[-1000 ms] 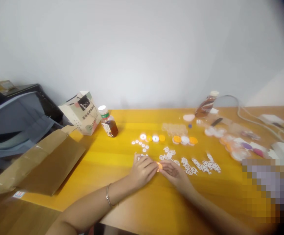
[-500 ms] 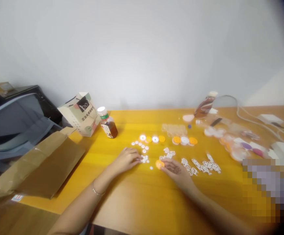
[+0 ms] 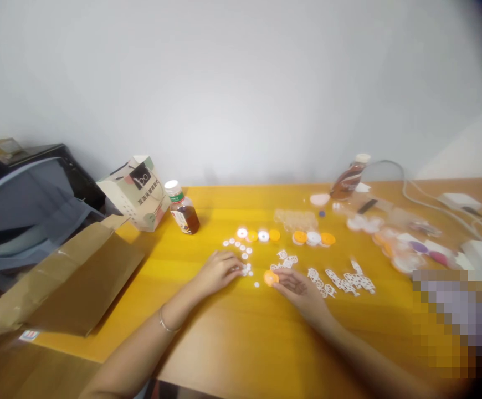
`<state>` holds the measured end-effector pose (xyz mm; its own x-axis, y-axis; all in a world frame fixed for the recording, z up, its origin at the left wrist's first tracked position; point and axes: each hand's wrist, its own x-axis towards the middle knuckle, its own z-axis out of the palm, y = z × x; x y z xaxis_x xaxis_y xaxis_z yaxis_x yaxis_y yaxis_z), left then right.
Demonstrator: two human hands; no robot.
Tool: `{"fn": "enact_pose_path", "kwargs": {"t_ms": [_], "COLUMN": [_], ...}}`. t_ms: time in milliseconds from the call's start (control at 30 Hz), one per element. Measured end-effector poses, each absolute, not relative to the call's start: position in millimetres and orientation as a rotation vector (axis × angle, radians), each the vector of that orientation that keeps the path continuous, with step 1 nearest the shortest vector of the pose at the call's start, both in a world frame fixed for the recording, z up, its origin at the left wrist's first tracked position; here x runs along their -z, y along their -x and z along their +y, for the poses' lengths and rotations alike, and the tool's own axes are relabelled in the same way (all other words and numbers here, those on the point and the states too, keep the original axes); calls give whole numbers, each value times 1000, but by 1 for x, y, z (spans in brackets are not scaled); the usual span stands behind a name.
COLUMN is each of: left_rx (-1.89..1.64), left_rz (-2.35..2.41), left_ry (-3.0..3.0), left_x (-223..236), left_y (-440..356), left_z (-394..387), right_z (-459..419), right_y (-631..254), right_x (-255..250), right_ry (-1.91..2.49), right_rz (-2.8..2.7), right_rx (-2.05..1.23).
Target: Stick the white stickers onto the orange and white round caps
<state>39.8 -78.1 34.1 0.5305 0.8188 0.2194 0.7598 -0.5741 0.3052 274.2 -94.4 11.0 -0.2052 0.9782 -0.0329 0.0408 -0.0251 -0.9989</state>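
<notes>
An orange disc (image 3: 271, 278) with a pale centre is pinched at its edge between the thumb and fingers of my right hand (image 3: 301, 291), held just over the table. My left hand (image 3: 218, 271) rests at a small pile of white round pieces (image 3: 247, 269), its fingertips drawn together at the pile's left side. Whether a piece sits between those fingertips is hidden. A lone white piece (image 3: 256, 284) lies between the two hands. More small white discs (image 3: 237, 244) curve away behind the pile. White openwork parts (image 3: 285, 260) lie behind my right hand, with more openwork parts (image 3: 344, 281) to its right.
Orange and white discs (image 3: 313, 239) stand in a row behind the hands, near clear round cases (image 3: 296, 219). A drink bottle (image 3: 183, 209), a paper bag (image 3: 139, 194) and a cardboard box (image 3: 87, 277) are at left. Another bottle (image 3: 349, 178) and cables (image 3: 427, 194) are at right.
My left hand has shifted slightly right, its fingertips closer over the white pile. My right hand keeps the orange disc in nearly the same spot.
</notes>
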Motion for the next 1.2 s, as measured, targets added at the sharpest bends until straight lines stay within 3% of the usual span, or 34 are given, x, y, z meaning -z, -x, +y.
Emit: {"fn": "enact_pose_path", "kwargs": {"t_ms": [333,667,1200], "left_rx": [-510,-1063,-827], "left_rz": [1390,1066,1003], "left_ry": [-2748,-2778,-2967], "left_x": [-18,-20,-13], "left_y": [-48,-74,-80], "left_z": [-75,-99,-104], "right_z": [-95,-96,-98], "right_y": [-274,-273,-273], "right_x": [-7,-4,-6], "right_ry": [1091,1003,964], "right_rz": [-1389,-1388,-1387], "right_rx": [-1398,-1482,-1486]}}
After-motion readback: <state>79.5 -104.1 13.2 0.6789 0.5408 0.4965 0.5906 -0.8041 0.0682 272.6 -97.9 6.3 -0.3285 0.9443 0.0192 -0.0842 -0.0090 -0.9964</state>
